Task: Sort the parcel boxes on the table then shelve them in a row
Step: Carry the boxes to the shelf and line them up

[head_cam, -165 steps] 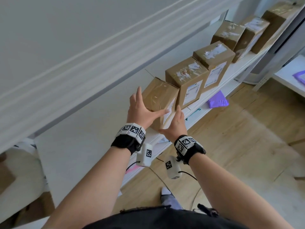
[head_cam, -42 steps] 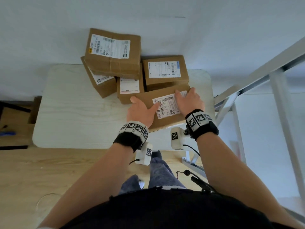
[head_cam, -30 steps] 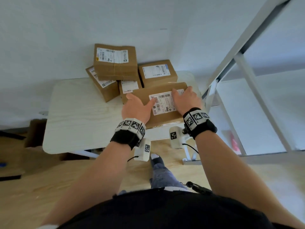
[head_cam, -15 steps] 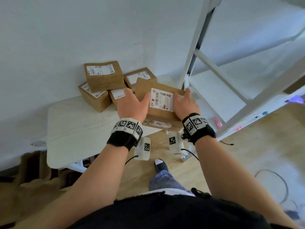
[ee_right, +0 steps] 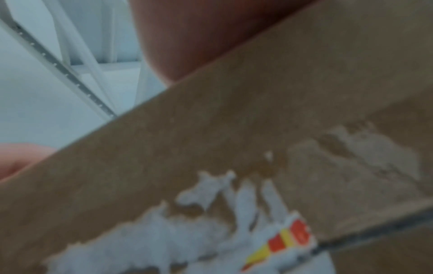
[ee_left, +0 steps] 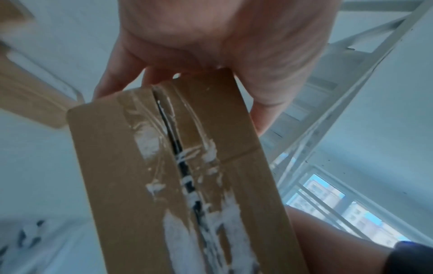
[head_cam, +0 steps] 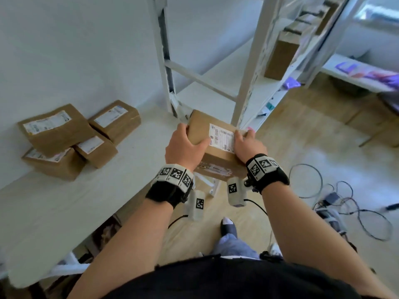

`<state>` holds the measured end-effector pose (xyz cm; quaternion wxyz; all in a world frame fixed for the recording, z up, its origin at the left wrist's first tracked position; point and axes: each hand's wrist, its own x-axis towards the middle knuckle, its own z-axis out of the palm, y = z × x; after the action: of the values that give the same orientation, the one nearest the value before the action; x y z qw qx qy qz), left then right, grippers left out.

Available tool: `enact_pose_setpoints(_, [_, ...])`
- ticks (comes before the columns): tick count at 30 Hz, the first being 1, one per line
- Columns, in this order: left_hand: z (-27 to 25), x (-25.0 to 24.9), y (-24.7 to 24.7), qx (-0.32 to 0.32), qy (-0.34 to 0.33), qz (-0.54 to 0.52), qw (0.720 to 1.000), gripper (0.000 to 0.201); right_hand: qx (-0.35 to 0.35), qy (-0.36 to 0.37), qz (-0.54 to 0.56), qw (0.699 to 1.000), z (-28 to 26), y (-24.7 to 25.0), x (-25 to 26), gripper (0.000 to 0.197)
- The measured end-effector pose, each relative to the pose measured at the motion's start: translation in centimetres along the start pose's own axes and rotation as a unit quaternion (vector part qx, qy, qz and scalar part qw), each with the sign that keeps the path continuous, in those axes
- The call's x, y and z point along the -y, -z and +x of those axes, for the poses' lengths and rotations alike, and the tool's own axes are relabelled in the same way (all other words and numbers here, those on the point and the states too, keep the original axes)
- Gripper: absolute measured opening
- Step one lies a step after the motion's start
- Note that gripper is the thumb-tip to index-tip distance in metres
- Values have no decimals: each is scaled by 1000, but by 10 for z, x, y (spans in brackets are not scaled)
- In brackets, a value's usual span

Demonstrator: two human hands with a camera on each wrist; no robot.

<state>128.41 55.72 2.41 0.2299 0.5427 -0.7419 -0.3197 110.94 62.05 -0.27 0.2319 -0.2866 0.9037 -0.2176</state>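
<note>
At the centre of the head view a brown parcel box [head_cam: 212, 143] is held in the air between both hands, off the white table [head_cam: 64, 208] and in front of the white shelf rack [head_cam: 244, 87]. The left hand [head_cam: 183, 145] grips the box's left end, thumb lying over the top face and fingers wrapped round the far edge; the left wrist view shows the thumb and fingers [ee_left: 110, 87] either side of the taped seam. The right hand [head_cam: 246, 145] grips the right end, fingers curled over the white shipping label [head_cam: 222, 138]. The right wrist view is blurred and shows mostly cardboard with torn paper. Four more parcel boxes [head_cam: 71, 137] sit clustered at the left of the frame on the table against the wall, one stacked on another. Upper right, a box [head_cam: 280, 55] stands on the rack's shelf. Cables [head_cam: 345, 203] lie on the wooden floor at the right.
</note>
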Motion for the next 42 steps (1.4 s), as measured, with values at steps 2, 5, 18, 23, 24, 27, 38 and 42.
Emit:
enact_pose_setpoints(2, [-3, -18, -21, 24, -29, -6, 999, 57, -22, -30, 6, 999, 3, 18, -25, 63])
enact_pose_setpoints(5, [-6, -50, -52, 68, -75, 6, 995, 60, -53, -62, 32, 996, 8, 50, -60, 57])
enact_pose_setpoints(18, [13, -190, -170, 84, -157, 5, 984, 60, -123, -117, 83, 982, 85, 158, -169, 52])
enact_pose_setpoints(23, [49, -230, -223, 103, -143, -30, 984, 82, -129, -110, 119, 978, 147, 193, -190, 51])
enact_pose_setpoints(24, [58, -240, -231, 117, -129, -35, 984, 88, -130, -109, 128, 977, 160, 199, -193, 51])
enact_pose_setpoints(27, [81, -265, -250, 132, -103, -48, 985, 90, -124, -105, 142, 976, 195, 218, -199, 50])
enact_pose_setpoints(38, [140, -304, -288, 15, -130, -12, 991, 72, -73, -32, 143, 986, 301, 233, -188, 56])
enact_pose_setpoints(42, [177, -312, -297, -24, -125, 31, 991, 72, -46, 26, 133, 990, 333, 231, -168, 55])
